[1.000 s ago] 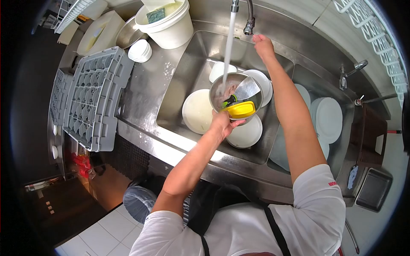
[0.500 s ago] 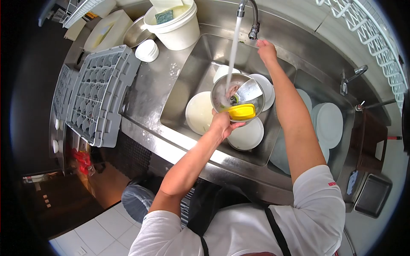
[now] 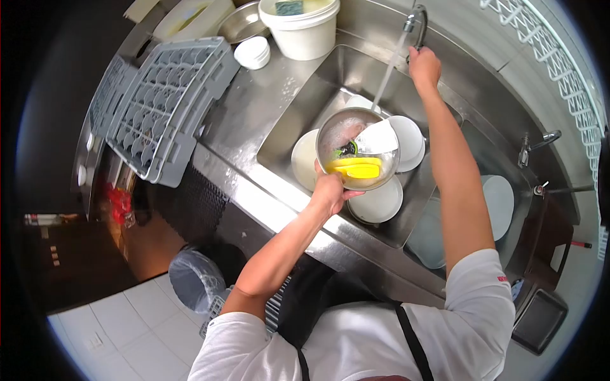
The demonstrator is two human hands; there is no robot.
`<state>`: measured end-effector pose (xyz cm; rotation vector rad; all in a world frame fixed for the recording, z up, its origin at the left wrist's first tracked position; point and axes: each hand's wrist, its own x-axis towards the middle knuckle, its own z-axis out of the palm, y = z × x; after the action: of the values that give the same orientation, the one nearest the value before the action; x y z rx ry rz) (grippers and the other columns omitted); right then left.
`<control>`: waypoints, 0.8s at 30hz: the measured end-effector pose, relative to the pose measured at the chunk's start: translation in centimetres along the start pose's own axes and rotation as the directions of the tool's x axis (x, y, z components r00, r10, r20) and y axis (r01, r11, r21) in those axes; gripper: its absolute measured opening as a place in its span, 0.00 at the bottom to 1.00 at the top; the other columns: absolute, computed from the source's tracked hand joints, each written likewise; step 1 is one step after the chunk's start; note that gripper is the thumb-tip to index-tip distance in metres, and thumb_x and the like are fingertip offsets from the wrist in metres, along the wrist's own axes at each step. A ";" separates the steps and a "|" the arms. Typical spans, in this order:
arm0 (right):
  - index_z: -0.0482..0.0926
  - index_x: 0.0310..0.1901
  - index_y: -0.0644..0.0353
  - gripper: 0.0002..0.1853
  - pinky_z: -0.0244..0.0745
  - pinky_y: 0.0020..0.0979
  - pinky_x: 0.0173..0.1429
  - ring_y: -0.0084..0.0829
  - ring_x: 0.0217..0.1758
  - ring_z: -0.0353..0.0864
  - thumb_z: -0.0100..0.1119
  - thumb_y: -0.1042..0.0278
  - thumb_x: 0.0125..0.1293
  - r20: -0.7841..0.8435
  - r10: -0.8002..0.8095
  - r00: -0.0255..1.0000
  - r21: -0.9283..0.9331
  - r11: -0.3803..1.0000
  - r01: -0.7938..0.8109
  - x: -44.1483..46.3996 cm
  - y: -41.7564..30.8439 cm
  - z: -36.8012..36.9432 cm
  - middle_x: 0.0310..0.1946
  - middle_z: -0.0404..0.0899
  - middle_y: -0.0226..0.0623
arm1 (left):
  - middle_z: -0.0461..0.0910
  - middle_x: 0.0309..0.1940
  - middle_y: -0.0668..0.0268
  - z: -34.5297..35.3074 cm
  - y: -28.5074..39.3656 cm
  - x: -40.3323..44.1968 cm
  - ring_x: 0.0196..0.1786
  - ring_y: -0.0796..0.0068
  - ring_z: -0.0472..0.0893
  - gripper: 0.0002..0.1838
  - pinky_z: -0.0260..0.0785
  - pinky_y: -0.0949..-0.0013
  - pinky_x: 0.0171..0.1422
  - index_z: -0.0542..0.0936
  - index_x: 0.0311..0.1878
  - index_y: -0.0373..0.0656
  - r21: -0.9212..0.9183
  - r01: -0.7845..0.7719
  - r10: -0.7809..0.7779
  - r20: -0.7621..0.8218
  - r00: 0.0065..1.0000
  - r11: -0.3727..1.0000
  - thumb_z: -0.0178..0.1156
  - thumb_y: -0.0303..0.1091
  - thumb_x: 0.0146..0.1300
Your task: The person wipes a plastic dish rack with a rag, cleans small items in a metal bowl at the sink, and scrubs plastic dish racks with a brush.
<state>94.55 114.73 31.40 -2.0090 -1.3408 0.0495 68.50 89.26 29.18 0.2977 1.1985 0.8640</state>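
Observation:
My left hand point(image 3: 330, 190) grips the near rim of a round metal bowl point(image 3: 393, 166) over the sink point(image 3: 286, 120). Inside the bowl lie cloudy water, a yellow plastic piece point(image 3: 356, 168), a flat pale blade-like piece point(image 3: 378, 136) and a small dark-green item that I cannot identify. At the far side of the sink, my right hand point(image 3: 424, 66) is closed around the tap handle, which it mostly hides. Water point(image 3: 389, 73) runs from the tap point(image 3: 416, 19) down to the bowl's far rim. Plates point(image 3: 378, 202) lie beneath and around the bowl.
A second basin on the right holds more plates point(image 3: 499, 197) and another tap point(image 3: 534, 143). On the left counter stand a grey rack point(image 3: 171, 108), small white bowls point(image 3: 253, 52) and a white bucket point(image 3: 305, 35). A lined bin point(image 3: 197, 279) is on the floor.
My right hand has come onto the tap handle and closed. The water stream looks thinner and falls at the bowl's far rim rather than inside it. The camera view has shifted.

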 end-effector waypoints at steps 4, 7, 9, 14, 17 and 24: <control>0.84 0.42 0.63 0.24 0.76 0.50 0.54 0.59 0.49 0.83 0.60 0.45 0.68 0.111 -0.183 0.977 -0.006 0.983 0.185 1.1 -0.3 2.8 0.41 0.84 0.58 | 0.70 0.64 0.44 -2.5 0.0 -3.9 0.58 0.44 0.81 0.28 0.85 0.47 0.51 0.54 0.71 0.36 -0.119 -0.075 0.084 0.066 0.994 0.990 0.39 0.17 0.67; 0.80 0.60 0.64 0.30 0.76 0.44 0.62 0.49 0.56 0.85 0.60 0.44 0.69 0.058 -0.150 0.987 0.244 0.961 0.132 -2.1 1.6 2.5 0.50 0.86 0.51 | 0.77 0.59 0.44 -4.5 1.1 -9.3 0.56 0.47 0.83 0.23 0.84 0.49 0.54 0.66 0.66 0.24 -0.184 -0.115 0.132 0.080 0.988 0.976 0.44 0.19 0.68; 0.79 0.60 0.63 0.29 0.73 0.42 0.65 0.46 0.59 0.82 0.59 0.45 0.71 0.067 -0.057 0.996 0.437 0.899 0.022 -7.8 1.0 -0.2 0.56 0.83 0.52 | 0.79 0.58 0.44 -6.5 1.5 -13.4 0.55 0.49 0.84 0.22 0.84 0.51 0.54 0.69 0.64 0.24 -0.234 -0.186 0.200 0.034 0.979 0.954 0.46 0.20 0.68; 0.83 0.48 0.68 0.19 0.79 0.43 0.52 0.42 0.41 0.84 0.53 0.58 0.76 -0.084 -0.174 0.981 0.379 0.905 0.193 -18.9 3.5 -8.1 0.40 0.86 0.46 | 0.80 0.55 0.52 -12.0 -3.5 -22.9 0.53 0.57 0.86 0.30 0.86 0.49 0.44 0.61 0.73 0.44 -0.443 -0.394 0.369 -0.144 0.918 0.806 0.50 0.21 0.67; 0.81 0.46 0.70 0.18 0.78 0.34 0.46 0.34 0.38 0.81 0.57 0.58 0.75 -0.105 -0.184 0.977 0.732 0.651 0.201 -25.3 -1.1 -7.3 0.35 0.83 0.44 | 0.74 0.61 0.51 -16.7 -7.6 -31.1 0.50 0.54 0.86 0.44 0.86 0.51 0.39 0.39 0.79 0.61 -0.401 -0.602 0.461 -0.399 0.793 0.690 0.47 0.20 0.66; 0.80 0.49 0.68 0.11 0.77 0.29 0.50 0.30 0.42 0.79 0.57 0.68 0.77 0.102 -0.814 0.572 0.839 0.379 0.390 -38.6 -18.7 -12.2 0.41 0.81 0.39 | 0.67 0.69 0.51 -21.9 -20.9 -39.0 0.54 0.52 0.84 0.51 0.86 0.50 0.37 0.28 0.80 0.65 -0.456 -0.818 0.335 -0.754 0.564 0.352 0.49 0.24 0.67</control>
<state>66.82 80.49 38.18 -0.6522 -1.9407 0.7193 53.81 42.48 34.82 -0.3055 1.0654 2.2234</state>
